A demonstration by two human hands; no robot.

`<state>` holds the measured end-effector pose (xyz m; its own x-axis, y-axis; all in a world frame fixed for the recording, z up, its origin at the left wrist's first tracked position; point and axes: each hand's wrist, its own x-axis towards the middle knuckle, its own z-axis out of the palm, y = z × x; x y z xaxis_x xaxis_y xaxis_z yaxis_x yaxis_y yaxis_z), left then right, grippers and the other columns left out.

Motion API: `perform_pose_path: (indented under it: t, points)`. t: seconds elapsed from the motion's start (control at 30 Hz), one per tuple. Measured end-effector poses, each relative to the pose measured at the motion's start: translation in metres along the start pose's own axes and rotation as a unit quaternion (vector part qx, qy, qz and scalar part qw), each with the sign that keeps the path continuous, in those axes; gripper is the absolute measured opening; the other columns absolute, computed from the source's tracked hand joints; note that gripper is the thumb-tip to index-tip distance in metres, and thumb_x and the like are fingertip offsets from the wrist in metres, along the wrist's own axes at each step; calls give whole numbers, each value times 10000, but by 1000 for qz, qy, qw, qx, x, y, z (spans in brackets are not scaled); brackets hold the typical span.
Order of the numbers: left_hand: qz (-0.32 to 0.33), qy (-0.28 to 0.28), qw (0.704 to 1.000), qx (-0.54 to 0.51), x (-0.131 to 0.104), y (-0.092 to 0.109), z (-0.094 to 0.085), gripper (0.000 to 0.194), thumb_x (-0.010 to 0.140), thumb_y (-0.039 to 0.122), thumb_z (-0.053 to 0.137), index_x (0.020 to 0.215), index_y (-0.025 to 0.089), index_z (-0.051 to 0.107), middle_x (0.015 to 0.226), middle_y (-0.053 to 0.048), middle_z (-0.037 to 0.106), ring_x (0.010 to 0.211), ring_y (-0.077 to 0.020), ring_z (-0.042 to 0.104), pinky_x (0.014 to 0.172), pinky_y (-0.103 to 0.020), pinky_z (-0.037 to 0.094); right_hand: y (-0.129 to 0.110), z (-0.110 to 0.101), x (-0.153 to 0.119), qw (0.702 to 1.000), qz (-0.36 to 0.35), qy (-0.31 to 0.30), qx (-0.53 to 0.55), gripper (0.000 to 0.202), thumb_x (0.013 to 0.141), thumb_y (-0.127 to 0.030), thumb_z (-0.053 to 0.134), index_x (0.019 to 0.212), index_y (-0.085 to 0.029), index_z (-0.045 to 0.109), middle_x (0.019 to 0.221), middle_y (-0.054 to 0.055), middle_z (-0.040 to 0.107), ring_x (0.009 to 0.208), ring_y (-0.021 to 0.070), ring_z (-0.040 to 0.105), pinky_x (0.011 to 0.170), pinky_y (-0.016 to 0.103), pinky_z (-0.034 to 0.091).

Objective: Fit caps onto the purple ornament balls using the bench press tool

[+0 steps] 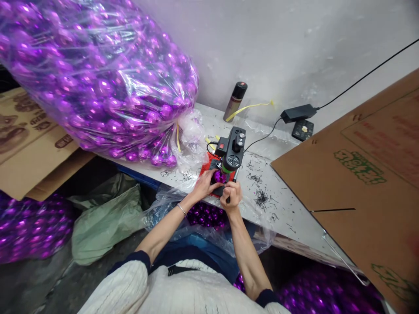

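A small black bench drill press [234, 148] with a red switch stands on the white table over a red sheet. Under its head sits a shiny purple ball [220, 176], held by the fingers of my left hand [203, 185]. My right hand [231, 196] is wrapped around the lever [235, 174] at the press's right side. The ball hides the tip of the drill. Several dark shavings [261, 197] lie scattered to the right of the press.
A huge clear bag of purple balls [108, 87] fills the left. Behind the press are a spray can [235, 101], a power adapter [299, 113] and a phone-like black object [303, 129]. A large cardboard box [360, 174] bounds the right. An open plastic bag with balls [207, 216] hangs below the table edge.
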<state>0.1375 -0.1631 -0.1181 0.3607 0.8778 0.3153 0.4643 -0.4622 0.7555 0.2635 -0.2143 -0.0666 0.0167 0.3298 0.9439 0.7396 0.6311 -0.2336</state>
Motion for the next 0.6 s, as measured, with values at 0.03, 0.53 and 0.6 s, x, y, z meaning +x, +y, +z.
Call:
perform_pose_path:
  t: [0.03,0.53,0.6]
  points:
    - [2,2,1000,1,1,-1,1,563,877,410,701,1352,179,504,1217,-131,638,1147,-277,606,981,-425,513,-2,-1,3,1000,4,1,2,230,974,-178,385,757,-232,439,721,-4,527,635,123,494,603,272,420]
    - [220,-4,971,90,-102,-6,-11,886,867,575,633,1557,199,223,1583,-246,307,1469,-366,344,1132,-580,386,-26,-18,40,990,135,-20,21,257,948,-120,438,716,-218,489,720,2,565,689,122,558,649,274,436]
    - [215,6,971,101,-99,-13,-23,899,897,590,571,1580,167,168,1577,-250,332,1479,-357,334,1135,-570,391,-25,-17,37,991,128,-21,25,255,942,-109,447,714,-217,490,720,0,567,700,122,567,654,269,439]
